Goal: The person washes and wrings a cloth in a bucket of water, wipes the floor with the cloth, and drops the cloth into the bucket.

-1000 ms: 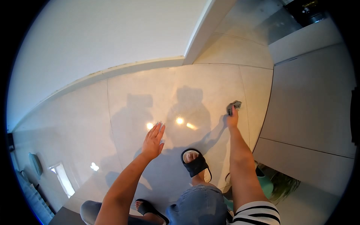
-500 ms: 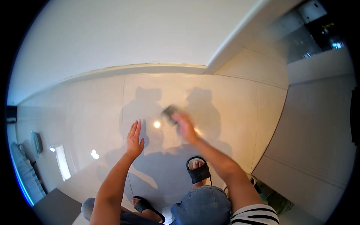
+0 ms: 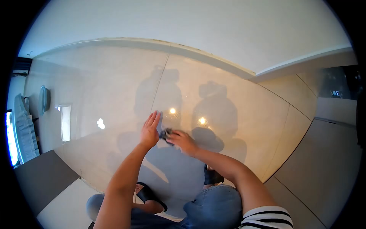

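Note:
My right hand [image 3: 183,142] presses a small dark grey rag [image 3: 166,136] against the glossy beige tile floor [image 3: 106,84]. The rag looks crumpled, and its exact kind is hard to make out. Just left of it is my left hand [image 3: 150,129], held edgewise with its fingers stretched out and nothing in it. The left palm faces the rag; whether they touch, I cannot tell. Wet-looking specks shine on the tile around a bright lamp reflection [image 3: 202,121] beyond my right hand.
A white wall with a baseboard [image 3: 213,58] borders the floor ahead. Light blue-grey basin [image 3: 44,100] and pale ruffled fabric [image 3: 26,126] are at the left. A dark grey mat-like surface [image 3: 47,181] lies lower left, grey panels [image 3: 324,160] at right. My sandalled feet [image 3: 150,198] are below.
My right hand has swept the rag down and left, close beside my left hand. The left hand stays outstretched. My view has turned, so the wall and floor appear shifted.

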`<state>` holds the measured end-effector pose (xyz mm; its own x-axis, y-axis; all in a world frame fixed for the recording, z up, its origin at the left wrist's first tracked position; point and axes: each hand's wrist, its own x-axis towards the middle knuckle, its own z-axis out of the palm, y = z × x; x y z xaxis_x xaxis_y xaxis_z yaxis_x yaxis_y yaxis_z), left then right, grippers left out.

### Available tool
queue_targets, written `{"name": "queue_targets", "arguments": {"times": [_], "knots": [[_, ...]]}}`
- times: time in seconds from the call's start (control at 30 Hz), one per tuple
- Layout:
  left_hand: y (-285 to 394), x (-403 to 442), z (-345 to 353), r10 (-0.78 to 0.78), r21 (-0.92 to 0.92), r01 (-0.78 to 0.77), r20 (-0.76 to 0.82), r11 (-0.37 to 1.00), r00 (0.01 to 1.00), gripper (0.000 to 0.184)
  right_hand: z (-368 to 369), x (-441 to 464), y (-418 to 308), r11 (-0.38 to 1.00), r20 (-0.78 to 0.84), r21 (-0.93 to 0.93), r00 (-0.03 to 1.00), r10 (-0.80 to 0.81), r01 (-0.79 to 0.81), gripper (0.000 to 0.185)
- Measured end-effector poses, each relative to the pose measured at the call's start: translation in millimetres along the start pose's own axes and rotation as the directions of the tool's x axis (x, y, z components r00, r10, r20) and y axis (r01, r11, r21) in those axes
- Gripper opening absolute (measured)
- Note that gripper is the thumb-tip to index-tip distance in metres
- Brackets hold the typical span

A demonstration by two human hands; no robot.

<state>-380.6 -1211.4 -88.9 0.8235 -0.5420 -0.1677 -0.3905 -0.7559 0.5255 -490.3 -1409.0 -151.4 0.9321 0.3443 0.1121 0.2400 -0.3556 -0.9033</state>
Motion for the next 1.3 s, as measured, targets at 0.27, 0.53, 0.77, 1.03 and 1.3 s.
{"name": "queue_targets", "arguments": {"times": [0.27,0.53,0.77,1.03,1.3], "knots": [[-8,0,-16,0.039,0.074,-0.052,0.170,0.996,0.985,0.080,-118,9,-8,0.948,-0.211,-0.224,0.961,0.177,-0.224,0.064],[37,16,8,-0.048,0.368,-0.133,0.444,0.920,0.895,0.091,-120,51,64,0.773,-0.464,-0.395,0.834,0.299,-0.496,0.065],[22,8,55,-0.040,0.466,-0.116,0.310,0.877,0.950,0.064,39,-70,-44,0.846,-0.244,-0.426,0.941,0.234,-0.321,0.054],[93,-36,17,-0.114,0.403,-0.242,0.682,0.883,0.722,0.058,-67,-68,-105,0.784,-0.272,-0.179,0.796,0.540,-0.594,0.062],[130,-50,44,0.097,0.310,-0.310,0.549,0.899,0.830,0.076,-92,-108,-70,0.793,-0.540,-0.236,0.755,0.373,-0.561,0.071]]}}
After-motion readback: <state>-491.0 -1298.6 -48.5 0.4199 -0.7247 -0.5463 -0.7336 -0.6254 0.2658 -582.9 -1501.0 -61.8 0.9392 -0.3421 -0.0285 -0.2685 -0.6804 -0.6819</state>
